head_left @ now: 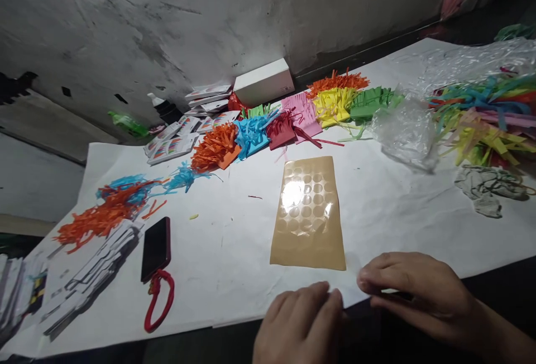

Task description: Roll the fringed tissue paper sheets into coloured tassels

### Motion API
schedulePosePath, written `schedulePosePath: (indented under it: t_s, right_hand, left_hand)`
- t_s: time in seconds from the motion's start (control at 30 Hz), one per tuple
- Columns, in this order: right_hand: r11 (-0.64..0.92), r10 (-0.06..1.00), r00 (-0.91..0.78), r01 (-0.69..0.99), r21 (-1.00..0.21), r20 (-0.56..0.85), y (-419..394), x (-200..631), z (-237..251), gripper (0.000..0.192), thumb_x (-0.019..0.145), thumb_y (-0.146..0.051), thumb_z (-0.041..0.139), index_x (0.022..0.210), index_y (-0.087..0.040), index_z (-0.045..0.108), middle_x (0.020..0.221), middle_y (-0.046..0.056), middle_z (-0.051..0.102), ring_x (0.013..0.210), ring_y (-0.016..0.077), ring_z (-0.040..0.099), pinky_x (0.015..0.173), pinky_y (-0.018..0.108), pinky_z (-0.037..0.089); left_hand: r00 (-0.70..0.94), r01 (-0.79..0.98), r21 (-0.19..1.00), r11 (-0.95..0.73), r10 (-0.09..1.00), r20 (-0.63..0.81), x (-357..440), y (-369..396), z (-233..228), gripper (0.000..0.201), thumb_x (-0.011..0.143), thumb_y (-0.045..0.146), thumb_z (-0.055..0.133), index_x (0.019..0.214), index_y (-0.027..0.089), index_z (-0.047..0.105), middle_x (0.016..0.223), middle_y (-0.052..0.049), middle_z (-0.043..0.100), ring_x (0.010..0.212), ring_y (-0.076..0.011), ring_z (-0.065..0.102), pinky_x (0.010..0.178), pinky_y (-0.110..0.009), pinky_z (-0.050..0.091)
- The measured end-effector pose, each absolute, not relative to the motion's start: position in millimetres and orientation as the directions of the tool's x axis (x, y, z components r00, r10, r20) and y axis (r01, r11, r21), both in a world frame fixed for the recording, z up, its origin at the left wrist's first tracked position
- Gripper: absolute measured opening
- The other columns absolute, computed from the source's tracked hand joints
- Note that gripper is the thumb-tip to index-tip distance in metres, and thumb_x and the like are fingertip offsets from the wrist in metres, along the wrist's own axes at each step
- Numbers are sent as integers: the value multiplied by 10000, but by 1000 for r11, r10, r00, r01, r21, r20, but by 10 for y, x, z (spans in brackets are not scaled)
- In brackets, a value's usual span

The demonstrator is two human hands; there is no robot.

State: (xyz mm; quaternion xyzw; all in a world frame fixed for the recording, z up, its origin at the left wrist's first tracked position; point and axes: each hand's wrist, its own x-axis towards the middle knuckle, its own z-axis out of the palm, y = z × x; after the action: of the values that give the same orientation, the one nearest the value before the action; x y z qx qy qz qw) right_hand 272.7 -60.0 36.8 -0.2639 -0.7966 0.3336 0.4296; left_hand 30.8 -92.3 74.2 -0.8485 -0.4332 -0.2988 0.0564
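Observation:
My left hand (pixel 299 322) rests at the near edge of the white paper-covered table (pixel 234 252), fingers curled together, and whatever is in it is hidden. My right hand (pixel 412 291) lies beside it, fingertips pinched at the paper's edge on something small and pale that I cannot make out. Just beyond both hands lies a tan sheet of round clear stickers (pixel 309 213), flat and glossy.
Fringed coloured paper bundles (pixel 293 115) run across the back. A dark phone with a red strap (pixel 156 248) lies left, next to stacked cards (pixel 96 272). Crumpled clear plastic (pixel 404 129) and loose strips (pixel 488 118) sit right. A white box (pixel 263 82) stands by the wall.

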Motion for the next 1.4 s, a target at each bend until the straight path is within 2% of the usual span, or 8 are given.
schedulePosePath:
  t_s: [0.13,0.23,0.47,0.57,0.7,0.9,1.1,1.4]
  right_hand:
    - [515,846,-281,214,-830,452,-721,2586,187,521,931,-146,682,1396,-331,537,1030,-17,770,923,151,755,835,226,620]
    - [410,910,-164,233,-882,380,-768,2498,127,497,940,-208,687,1381,-388,544,986,-46,765,876,138,761,797,199,625]
    - [511,859,-106,259,-820,502,-609,2576,335,331,888,-317,770,1203,-332,667,1047,9,680,1008,175,674,882,234,564]
    - [512,851,-233,166,-843,471,-584,2580,551,122,907,-271,739,1008,-313,685,969,-7,635,926,153,643,789,229,543]
    - [285,810,-567,160,-945,148,-576,2443,742,80,931,-233,657,871,-279,632,842,-39,629,800,138,613,701,262,495]
    - [125,821,-555,406,-905,-135,-494,2288,789,57,890,-283,648,835,-268,643,850,-32,640,829,161,593,729,302,447]
    - [98,818,-539,475,-875,-201,-488,2267,831,76,897,-282,600,831,-253,624,823,-28,633,782,156,585,642,284,402]
    - [134,840,-523,451,-883,-140,-461,2219,789,102,912,-244,568,821,-234,612,772,-26,624,709,139,578,627,267,432]
  left_hand:
    - [495,709,283,-646,742,453,78,-881,709,185,1009,168,527,1093,194,690,875,-51,746,699,-168,684,572,-271,536]
    - [494,677,301,-672,718,491,23,-858,611,181,988,156,557,1121,170,678,912,-82,744,737,-183,691,593,-288,554]
    - [400,614,422,-667,724,562,31,-779,459,172,971,167,591,1102,217,692,894,-64,754,744,-177,708,590,-274,573]
    - [409,591,450,-669,730,548,51,-745,528,159,954,132,608,1069,203,691,875,-57,762,724,-172,715,587,-268,576]
    - [421,571,484,-663,743,521,65,-719,567,163,911,100,658,1045,186,693,886,-69,767,713,-182,722,586,-281,582]
    - [415,563,487,-668,738,532,72,-712,513,152,889,119,692,1029,178,693,879,-70,762,717,-189,718,590,-292,569]
    - [471,551,528,-647,763,443,41,-695,601,209,893,145,686,1099,180,674,974,-93,766,800,-217,730,638,-324,589]
    - [499,549,607,-575,808,314,11,-736,685,369,948,91,497,1296,197,554,1023,-100,734,862,-235,695,688,-383,576]
